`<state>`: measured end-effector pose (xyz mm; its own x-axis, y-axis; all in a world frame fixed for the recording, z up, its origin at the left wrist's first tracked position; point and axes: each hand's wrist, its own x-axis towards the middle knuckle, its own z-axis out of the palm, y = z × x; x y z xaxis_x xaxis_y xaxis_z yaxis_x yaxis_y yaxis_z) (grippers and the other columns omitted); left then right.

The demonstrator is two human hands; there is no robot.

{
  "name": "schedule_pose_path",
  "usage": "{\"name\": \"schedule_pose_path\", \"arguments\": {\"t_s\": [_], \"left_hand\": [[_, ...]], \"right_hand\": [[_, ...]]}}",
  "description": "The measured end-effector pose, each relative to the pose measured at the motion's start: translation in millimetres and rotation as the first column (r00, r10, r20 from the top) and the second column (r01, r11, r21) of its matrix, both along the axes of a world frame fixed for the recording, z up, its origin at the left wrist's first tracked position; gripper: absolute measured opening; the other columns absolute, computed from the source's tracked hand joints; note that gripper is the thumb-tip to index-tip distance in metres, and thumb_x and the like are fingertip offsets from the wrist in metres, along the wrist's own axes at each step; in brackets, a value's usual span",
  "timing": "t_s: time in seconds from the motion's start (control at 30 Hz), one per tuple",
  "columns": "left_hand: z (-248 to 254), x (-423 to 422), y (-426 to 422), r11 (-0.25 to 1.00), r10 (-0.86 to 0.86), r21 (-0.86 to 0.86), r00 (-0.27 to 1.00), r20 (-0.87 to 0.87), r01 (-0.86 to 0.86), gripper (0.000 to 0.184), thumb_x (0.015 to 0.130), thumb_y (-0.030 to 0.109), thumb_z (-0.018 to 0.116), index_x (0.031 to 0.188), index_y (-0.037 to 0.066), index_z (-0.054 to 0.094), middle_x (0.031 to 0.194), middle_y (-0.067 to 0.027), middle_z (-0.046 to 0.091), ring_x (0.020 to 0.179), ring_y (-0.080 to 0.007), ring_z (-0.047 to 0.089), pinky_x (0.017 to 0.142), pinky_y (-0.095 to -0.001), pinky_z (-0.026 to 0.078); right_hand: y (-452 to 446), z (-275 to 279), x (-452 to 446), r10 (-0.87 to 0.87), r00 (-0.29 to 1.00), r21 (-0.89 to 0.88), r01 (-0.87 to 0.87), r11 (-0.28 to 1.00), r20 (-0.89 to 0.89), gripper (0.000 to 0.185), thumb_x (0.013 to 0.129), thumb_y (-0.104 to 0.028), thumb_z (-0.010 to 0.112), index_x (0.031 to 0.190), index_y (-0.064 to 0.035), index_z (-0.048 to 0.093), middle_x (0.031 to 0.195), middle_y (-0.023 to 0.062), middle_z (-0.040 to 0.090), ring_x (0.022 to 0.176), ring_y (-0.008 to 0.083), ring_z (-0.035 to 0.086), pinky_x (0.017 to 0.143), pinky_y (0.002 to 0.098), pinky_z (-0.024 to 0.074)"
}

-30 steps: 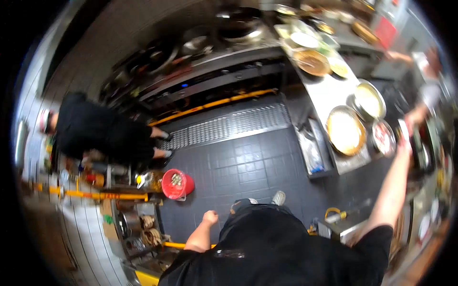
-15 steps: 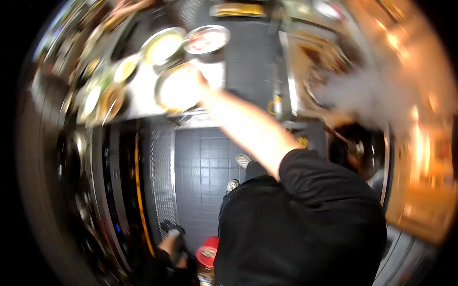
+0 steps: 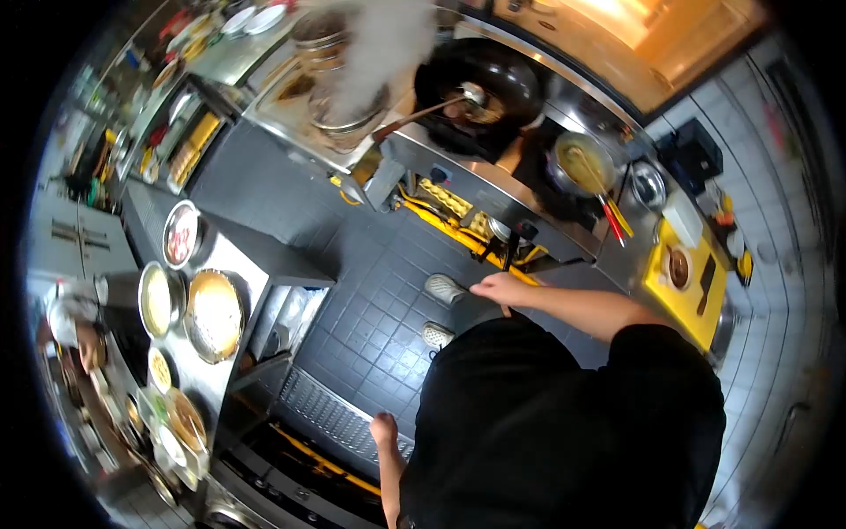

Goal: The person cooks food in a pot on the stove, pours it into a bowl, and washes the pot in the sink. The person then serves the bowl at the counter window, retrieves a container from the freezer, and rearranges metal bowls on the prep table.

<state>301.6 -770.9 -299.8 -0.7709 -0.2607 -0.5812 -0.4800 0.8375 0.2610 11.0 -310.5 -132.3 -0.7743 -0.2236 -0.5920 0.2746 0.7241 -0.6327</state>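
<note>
The left hand [image 3: 383, 429] has its fingers closed into a loose fist, and I cannot tell if something small is inside. The right hand [image 3: 502, 289] shows mostly its back; its fingers look bent, but how far they are open, or if they grip something, I cannot tell.

Nearest to the right hand, in the view, are the shoes [image 3: 444, 288] of the person and the yellow rail [image 3: 438, 223], which runs along the front of the stove. The left hand appears over the edge of the metal grate [image 3: 326, 410], in the near left part of the floor.

Behind the rail, at the far side, stands a big black wok [image 3: 520, 84]. A ladle [image 3: 471, 92] lies in it, with the long handle over the rim toward the left. The rail and the stove front stand between the right hand and this wok. To the right of the wok is a pan [image 3: 584, 165] with utensils in it, and nearer, a yellow cutting board [image 3: 654, 282] bears a bowl [image 3: 677, 267]. At the far left of the wok, steam rises above a round pot [image 3: 348, 110]. On the left, a table [image 3: 242, 260] carries several bowls and a wide basin [image 3: 214, 313].
</note>
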Motion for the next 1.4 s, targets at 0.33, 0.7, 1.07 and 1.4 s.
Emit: {"name": "schedule_pose_path", "arguments": {"t_s": [0.33, 0.7, 1.07, 1.4], "left_hand": [[223, -372, 227, 0.877, -0.279, -0.046, 0.429, -0.859, 0.478, 0.062, 0.091, 0.014, 0.068, 0.144, -0.002, 0.040, 0.137, -0.0338, 0.045, 0.118, -0.0512, 0.054, 0.097, -0.0491, 0.051], [296, -622, 402, 0.762, -0.638, -0.229, 0.639, -0.430, 0.606, 0.051, 0.089, 0.049, 0.069, 0.093, -0.002, 0.071, 0.084, -0.0196, 0.068, 0.086, -0.0429, 0.065, 0.077, -0.0459, 0.054], [255, -615, 497, 0.221, 0.133, 0.664, 0.697, 0.705, -0.714, 0.008, 0.090, 0.006, 0.061, 0.086, 0.003, 0.055, 0.070, -0.0050, 0.053, 0.058, -0.0137, 0.054, 0.047, -0.0216, 0.054], [266, -537, 460, 0.038, -0.021, 0.642, 0.642, 0.766, -0.765, 0.013, 0.092, 0.008, 0.054, 0.097, -0.004, 0.054, 0.067, 0.0022, 0.045, 0.052, -0.0040, 0.041, 0.041, -0.0175, 0.034]], "right_hand": [[134, -34, 156, -0.516, 0.857, -0.023, 0.516, 0.856, 0.018, 0.056, 0.095, -0.055, 0.057, 0.110, -0.0022, 0.069, 0.102, 0.0205, 0.071, 0.098, 0.0350, 0.067, 0.085, 0.0425, 0.0501], [259, -153, 379, -0.824, 0.566, 0.194, 0.805, 0.561, 0.038, 0.044, 0.098, -0.044, 0.056, 0.106, -0.0018, 0.068, 0.096, 0.0186, 0.066, 0.088, 0.0355, 0.061, 0.081, 0.0438, 0.0492], [303, -185, 428, -0.831, -0.164, 0.275, 0.961, -0.014, 0.531, 0.029, 0.099, -0.034, 0.061, 0.115, -0.0096, 0.062, 0.100, 0.0062, 0.062, 0.085, 0.0216, 0.062, 0.075, 0.0382, 0.0580], [362, -174, 352, -0.832, 0.118, 0.092, 0.976, 0.199, 0.543, 0.040, 0.099, -0.038, 0.059, 0.119, -0.0032, 0.062, 0.109, 0.0099, 0.067, 0.092, 0.0218, 0.068, 0.080, 0.0363, 0.0574]]}}
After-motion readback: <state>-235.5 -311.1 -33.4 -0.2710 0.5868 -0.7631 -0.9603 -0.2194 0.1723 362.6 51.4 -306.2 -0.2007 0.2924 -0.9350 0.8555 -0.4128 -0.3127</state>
